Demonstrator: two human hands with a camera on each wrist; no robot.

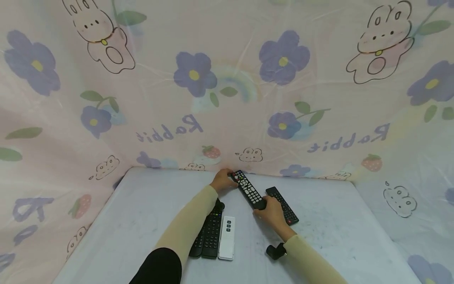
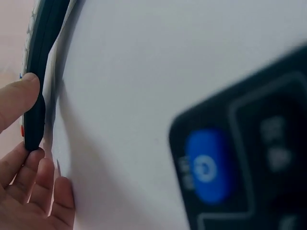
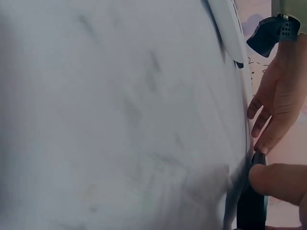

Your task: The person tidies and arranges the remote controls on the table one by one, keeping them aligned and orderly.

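Observation:
A black remote control with pale buttons and a red one near its far end is held slantwise between both hands. At the far end, my left hand pinches it, the thumb on its edge in the left wrist view and the fingertips at its end. My right hand grips the near end; its thumb presses the side of the remote in the right wrist view. Another black remote lies on the table just right of the right hand, partly behind it.
Several black remotes lie side by side under the left forearm, partly hidden by it. A white remote lies beside them on the white table. A patterned curtain encloses the table's back and sides.

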